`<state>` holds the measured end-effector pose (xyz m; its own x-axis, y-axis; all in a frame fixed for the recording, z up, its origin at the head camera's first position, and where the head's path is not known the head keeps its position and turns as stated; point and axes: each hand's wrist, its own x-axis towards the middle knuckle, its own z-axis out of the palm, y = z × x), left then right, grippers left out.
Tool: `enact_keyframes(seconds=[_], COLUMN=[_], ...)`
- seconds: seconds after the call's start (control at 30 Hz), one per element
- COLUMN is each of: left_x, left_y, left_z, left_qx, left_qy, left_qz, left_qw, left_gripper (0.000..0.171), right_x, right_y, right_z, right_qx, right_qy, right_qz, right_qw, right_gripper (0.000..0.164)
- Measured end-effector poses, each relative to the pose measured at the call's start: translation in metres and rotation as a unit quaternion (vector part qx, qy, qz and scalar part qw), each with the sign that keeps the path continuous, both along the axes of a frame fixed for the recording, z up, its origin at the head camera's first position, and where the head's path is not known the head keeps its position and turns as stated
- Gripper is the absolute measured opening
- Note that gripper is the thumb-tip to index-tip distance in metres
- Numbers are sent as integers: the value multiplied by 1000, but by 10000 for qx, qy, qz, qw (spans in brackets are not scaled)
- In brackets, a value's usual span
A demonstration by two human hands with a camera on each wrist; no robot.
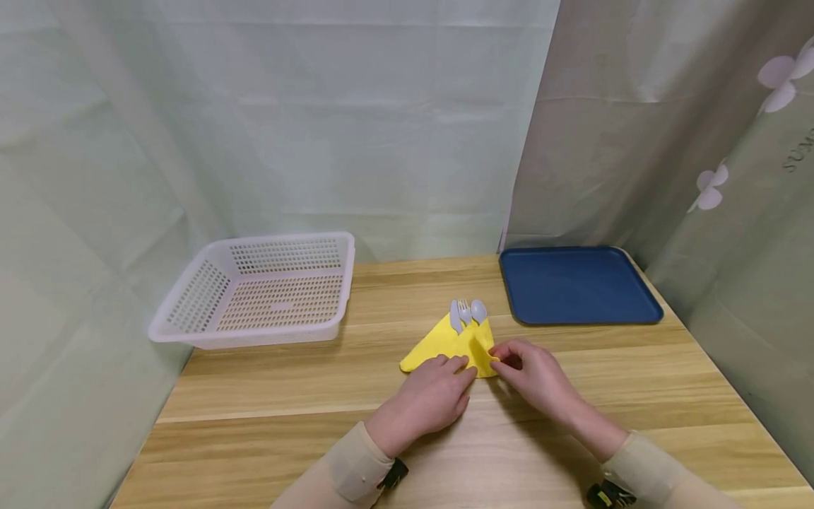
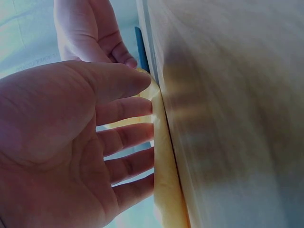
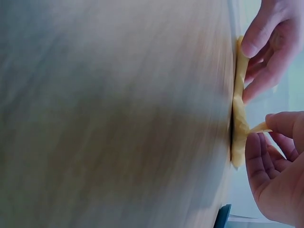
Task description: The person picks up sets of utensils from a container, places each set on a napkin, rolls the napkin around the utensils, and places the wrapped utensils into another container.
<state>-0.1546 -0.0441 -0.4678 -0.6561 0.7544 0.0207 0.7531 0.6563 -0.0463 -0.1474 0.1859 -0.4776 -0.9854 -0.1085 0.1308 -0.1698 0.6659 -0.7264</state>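
Observation:
A yellow napkin (image 1: 439,344) lies folded on the table, partly wrapped over a plastic knife (image 1: 455,316), a fork (image 1: 466,311) and a spoon (image 1: 479,311). Only the upper ends of the cutlery show; the rest is hidden under the cloth. My left hand (image 1: 434,393) presses the napkin's near edge with fairly straight fingers, as the left wrist view also shows. At the napkin's right side, my right hand (image 1: 533,373) pinches a raised corner between thumb and fingers. In the right wrist view that pinched corner (image 3: 260,128) stands up off the fold.
A white perforated plastic basket (image 1: 327,329) stands at the back left of the wooden table (image 1: 267,396). At the back right lies a dark blue tray (image 1: 579,286). Pale curtains (image 1: 381,127) hang behind and along both sides.

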Motion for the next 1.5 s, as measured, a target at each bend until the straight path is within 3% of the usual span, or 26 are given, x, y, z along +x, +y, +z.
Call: enact_keyframes(seconds=[0.43, 1.5], left_x=[-1, -2], left_y=[1, 0], left_z=[-2, -4], left_qx=[-11, 65], left_qy=[-98, 103], left_qz=[46, -38], left_qw=[9999, 9999], left_gripper=[46, 42], right_x=[-2, -7], right_y=[-6, -10], right_z=[-2, -4], right_qx=[218, 633], right_qy=[77, 220], right_qz=[49, 209], right_qw=[9997, 9975], right_gripper=[10, 8])
